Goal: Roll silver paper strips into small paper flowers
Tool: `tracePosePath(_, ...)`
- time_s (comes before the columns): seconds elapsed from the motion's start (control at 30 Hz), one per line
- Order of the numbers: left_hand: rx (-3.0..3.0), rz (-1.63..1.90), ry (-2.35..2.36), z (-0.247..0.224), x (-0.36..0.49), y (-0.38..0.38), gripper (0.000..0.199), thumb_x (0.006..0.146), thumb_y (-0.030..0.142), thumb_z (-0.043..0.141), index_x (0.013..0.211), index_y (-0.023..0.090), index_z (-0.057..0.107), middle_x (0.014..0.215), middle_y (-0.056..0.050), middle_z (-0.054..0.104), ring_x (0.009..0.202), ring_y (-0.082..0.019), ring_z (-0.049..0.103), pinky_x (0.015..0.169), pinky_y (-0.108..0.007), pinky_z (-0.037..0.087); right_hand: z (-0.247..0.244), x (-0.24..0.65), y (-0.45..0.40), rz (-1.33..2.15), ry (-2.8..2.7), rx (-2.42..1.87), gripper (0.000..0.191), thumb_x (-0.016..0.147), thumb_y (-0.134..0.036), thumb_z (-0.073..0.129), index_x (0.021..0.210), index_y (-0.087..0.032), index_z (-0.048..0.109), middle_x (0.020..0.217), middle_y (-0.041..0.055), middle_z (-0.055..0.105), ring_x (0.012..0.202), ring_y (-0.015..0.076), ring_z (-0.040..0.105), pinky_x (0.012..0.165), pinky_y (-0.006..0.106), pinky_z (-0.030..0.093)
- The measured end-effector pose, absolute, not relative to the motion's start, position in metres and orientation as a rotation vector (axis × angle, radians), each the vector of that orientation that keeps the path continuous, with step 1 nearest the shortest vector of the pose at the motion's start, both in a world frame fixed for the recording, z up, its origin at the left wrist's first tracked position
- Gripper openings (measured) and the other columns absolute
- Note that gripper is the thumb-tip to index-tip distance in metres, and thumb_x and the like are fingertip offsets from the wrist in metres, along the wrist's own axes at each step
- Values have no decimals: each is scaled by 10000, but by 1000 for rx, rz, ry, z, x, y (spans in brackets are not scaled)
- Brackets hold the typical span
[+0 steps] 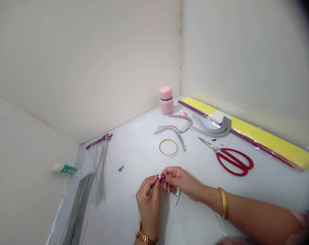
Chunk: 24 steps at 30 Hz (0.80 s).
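White-walled corner of a worktop (128, 146) holds red-handled scissors (233, 161) and purple-tipped wire stems (99, 141) well off to either side. Left hand (148, 200) and right hand (179, 182) are nearly closed, pinching a tiny piece (159, 177), too small to identify, between them, above a white perforated strip (176, 196).

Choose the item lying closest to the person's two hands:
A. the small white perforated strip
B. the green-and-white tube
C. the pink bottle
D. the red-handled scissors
A. The small white perforated strip lies just below the right hand, much nearer than the red-handled scissors, the pink bottle or the green-and-white tube.
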<state>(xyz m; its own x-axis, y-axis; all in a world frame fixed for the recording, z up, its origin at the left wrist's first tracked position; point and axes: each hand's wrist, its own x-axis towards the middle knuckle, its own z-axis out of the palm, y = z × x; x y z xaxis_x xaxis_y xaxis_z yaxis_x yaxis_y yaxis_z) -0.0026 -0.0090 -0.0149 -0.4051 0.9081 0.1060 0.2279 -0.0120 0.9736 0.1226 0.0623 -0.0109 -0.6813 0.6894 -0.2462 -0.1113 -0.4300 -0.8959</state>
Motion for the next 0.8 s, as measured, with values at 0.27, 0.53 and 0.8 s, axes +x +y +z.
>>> tracePosePath(0.27, 1121, 1358, 1664, -12, -3, -4, 142, 782, 237, 555, 787, 134, 653, 776, -73, 680, 725, -175, 623, 675, -272, 501, -14, 121, 64, 2057, -1326, -883, 288, 723, -419, 608, 719, -135, 565, 552, -18, 594, 439, 69, 503, 429, 183, 322)
tracePosePath(0.53, 1213, 1336, 1751, -13, 2, -6, 154, 817, 234, 500, 772, 141, 614, 718, -62, 660, 666, -168, 611, 620, -273, 499, -17, 121, 63, 2059, -1315, -967, 255, 686, -377, 648, 683, -134, 568, 536, -19, 603, 443, 82, 530, 419, 181, 330)
tracePosePath(0.8, 1528, 1397, 1794, -13, -3, -9, 140, 785, 208, 527, 802, 187, 664, 786, -77, 646, 762, -208, 576, 732, -351, 446, -15, 122, 61, 2147, -1214, -931, 284, 673, -403, 646, 694, -129, 572, 568, -6, 624, 457, 78, 540, 424, 176, 343)
